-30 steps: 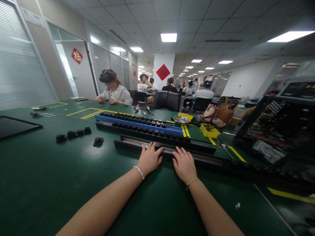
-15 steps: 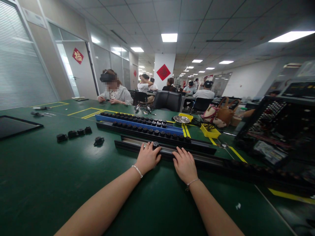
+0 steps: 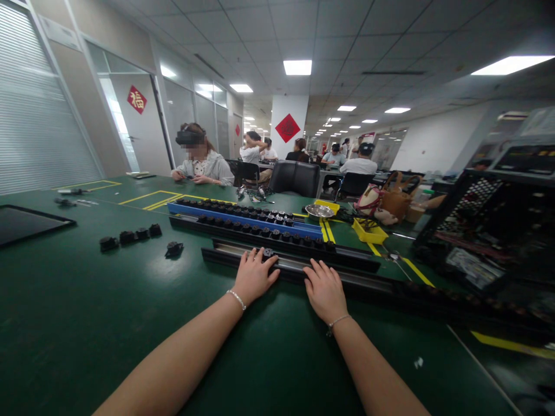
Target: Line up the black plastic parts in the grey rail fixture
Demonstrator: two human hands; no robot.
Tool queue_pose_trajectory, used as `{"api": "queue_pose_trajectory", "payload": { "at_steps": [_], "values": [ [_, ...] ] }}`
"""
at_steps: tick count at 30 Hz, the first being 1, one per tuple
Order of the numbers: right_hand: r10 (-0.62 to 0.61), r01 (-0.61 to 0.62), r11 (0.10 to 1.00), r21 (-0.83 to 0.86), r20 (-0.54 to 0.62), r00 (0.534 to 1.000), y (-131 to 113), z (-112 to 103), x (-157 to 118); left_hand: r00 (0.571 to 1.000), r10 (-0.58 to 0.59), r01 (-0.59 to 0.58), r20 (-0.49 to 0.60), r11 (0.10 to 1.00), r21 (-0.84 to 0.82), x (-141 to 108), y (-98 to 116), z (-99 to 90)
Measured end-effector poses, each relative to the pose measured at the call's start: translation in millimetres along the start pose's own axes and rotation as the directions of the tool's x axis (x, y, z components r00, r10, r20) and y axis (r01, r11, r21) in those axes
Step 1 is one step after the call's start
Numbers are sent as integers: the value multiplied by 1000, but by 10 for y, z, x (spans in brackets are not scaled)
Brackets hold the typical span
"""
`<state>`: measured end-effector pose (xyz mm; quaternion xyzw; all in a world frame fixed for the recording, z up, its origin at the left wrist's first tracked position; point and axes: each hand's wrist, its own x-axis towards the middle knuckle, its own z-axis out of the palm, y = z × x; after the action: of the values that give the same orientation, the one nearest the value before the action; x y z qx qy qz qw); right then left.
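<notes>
My left hand point(image 3: 255, 276) lies over the near black rail point(image 3: 299, 267), fingers spread and thumb apart on the rail's near side. Just behind its fingertips, in the rail's channel, sits a small black socket-like module point(image 3: 269, 252); the fingers partly hide it and appear to touch it. My right hand point(image 3: 326, 289) rests farther right on the same rail, fingers stretched out, with nothing visible in it. A second black rail lies close behind. Beyond are a black rail and a blue rail point(image 3: 295, 229) carrying rows of similar black modules.
Loose black modules point(image 3: 127, 237) lie on the green table point(image 3: 130, 323) to the left. A yellow tray point(image 3: 370, 231) and a metal dish point(image 3: 319, 211) stand at the back right. An open computer case point(image 3: 472, 242) is at right. A co-worker point(image 3: 203, 164) sits across the table.
My left hand has shifted slightly left along the rail, and the small black module has moved left with it. My right hand has stayed nearly still.
</notes>
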<state>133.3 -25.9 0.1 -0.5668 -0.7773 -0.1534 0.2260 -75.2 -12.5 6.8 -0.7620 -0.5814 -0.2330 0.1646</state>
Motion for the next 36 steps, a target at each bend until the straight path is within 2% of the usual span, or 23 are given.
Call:
{"api": "queue_pose_trajectory", "payload": {
  "at_steps": [11, 25, 30, 36],
  "values": [
    [2, -2, 1000, 1, 11, 1000, 5, -2, 2, 1000, -10, 10, 2, 1000, 5, 42, -33, -31],
    [-8, 8, 1000, 1, -11, 1000, -3, -3, -5, 998, -68, 68, 15, 998, -6, 69, -226, -87],
    [-14, 13, 999, -41, -38, 999, 2, 38, -26, 999, -42, 42, 15, 999, 4, 60, -271, -83],
    [-5, 2, 999, -39, -81, 997, 7, 90, -33, 999, 49, -50, 19, 999, 6, -14, -478, -99]
  ]
}}
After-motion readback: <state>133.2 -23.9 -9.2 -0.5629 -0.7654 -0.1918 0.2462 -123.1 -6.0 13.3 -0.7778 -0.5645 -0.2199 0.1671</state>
